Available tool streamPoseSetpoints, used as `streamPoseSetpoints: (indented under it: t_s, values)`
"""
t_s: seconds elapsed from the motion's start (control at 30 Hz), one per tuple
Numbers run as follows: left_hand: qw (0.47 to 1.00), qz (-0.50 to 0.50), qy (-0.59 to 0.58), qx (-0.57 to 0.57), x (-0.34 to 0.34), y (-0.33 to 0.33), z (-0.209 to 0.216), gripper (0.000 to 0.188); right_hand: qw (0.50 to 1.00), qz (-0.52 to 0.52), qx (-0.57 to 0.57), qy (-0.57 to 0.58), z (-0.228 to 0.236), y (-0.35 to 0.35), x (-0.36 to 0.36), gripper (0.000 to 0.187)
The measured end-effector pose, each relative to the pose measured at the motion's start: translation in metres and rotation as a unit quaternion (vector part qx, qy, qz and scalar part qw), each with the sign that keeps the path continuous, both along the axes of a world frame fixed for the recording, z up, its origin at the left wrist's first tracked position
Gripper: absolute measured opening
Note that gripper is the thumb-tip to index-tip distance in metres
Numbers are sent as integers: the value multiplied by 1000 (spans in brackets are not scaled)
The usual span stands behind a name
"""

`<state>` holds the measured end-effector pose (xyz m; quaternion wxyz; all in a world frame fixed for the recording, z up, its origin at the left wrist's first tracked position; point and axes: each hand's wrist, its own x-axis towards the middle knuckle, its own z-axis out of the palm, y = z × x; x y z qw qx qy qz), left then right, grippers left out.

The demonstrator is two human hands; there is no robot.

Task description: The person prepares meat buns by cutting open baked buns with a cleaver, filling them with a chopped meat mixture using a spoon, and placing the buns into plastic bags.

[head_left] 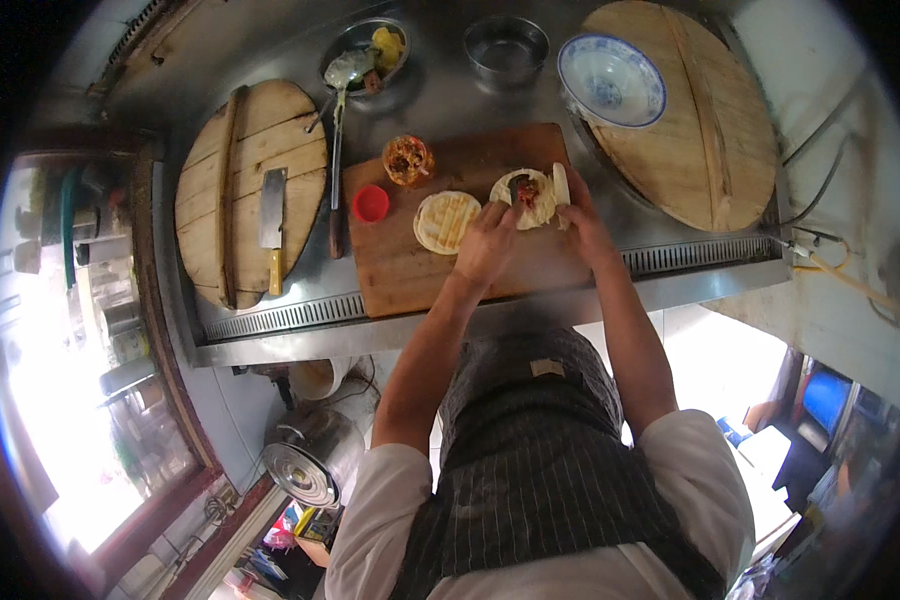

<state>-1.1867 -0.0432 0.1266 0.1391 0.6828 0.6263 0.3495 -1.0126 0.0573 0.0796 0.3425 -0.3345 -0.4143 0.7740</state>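
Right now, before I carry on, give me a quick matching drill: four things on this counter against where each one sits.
Things:
1. cleaver
2. red lid
3. blue-and-white bowl
4. filled flatbread

Places:
A. on the right round wooden lid
B. between both hands on the cutting board
C. on the left round wooden lid
D. at the board's left edge, below the jar

Pairs: 1-C, 2-D, 3-A, 4-B

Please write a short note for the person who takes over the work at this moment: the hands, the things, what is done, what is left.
Left hand: on the cutting board, fingers at the open bun.
Right hand: fingers at the bun's right edge, by its raised flap.
Things: a second flat bun lies left of the left hand; filling jar and red lid stand at the board's top left; cleaver rests on the round wooden lid.
Done: red filling is in the open bun.
Left: open bun not closed; second bun looks unfilled.
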Motion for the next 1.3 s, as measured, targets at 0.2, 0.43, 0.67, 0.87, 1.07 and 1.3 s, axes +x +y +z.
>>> streamPoseSetpoints:
  t_s: [0.2,0.43,0.67,0.87,1.07,1.3]
  values:
    - [999,-20,40,-25,-4,-17,-1,43,995,4,48,-86,8,-3,-12,75]
    - [959,249,-111,78,-18,-44,34,20,821,50,330,-464,10,-29,-53,87]
    - [952,274,-26,133,-116,-43,86,16,710,1,478,-517,25,-38,-112,78]
    - [990,114,5,82,-164,-14,52,36,773,39,455,-441,50,-17,-204,68]
    - [988,90,-48,117,-181,-24,52,27,764,25,474,-437,41,-12,-218,59]
    - [911,308,-272,-45,-164,-11,43,20,756,17,492,-431,42,-11,-217,54]
